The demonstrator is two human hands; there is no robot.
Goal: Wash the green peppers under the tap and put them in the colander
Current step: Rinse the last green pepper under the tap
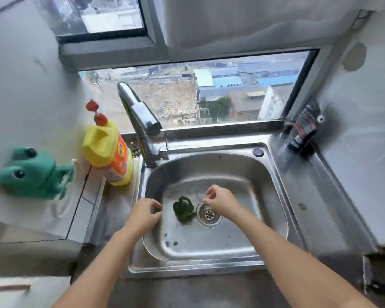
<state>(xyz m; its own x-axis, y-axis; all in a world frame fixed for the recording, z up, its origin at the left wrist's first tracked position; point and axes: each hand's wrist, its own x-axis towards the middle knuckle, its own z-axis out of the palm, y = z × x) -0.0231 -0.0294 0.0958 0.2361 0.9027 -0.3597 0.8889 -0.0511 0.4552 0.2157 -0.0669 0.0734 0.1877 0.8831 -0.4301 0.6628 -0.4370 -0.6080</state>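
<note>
Head view, looking down on a stainless steel sink (198, 268) set in a steel table (320, 207) under a window.

Basin contents: one green pepper (183, 210), dark green, lying on the basin floor just left of the drain strainer (209, 214), close to it or touching. A few small green scraps (175, 243) lie on the basin floor nearer the front edge. No pooled water can be made out.

Left hand (142, 213): over the left edge of the basin, just left of the pepper and not touching it. Fingers (152, 203) loosely curled, holding nothing.

Right hand (222, 202): over the basin above the drain strainer, just right of the pepper and apart from it. Fingers (211, 191) relaxed and slightly spread, holding nothing.

Tap (140, 121): chrome, mounted at the back left corner of the sink, spout angled up and away toward the window. No stream visible from it.

Surroundings: a yellow and orange detergent bottle (108, 152) with a red pump stands just left of the sink beside the tap base. A green frog-shaped holder (31, 172) is fixed on the left wall. A dark tube (303, 127) stands in the back right corner of the table.
</note>
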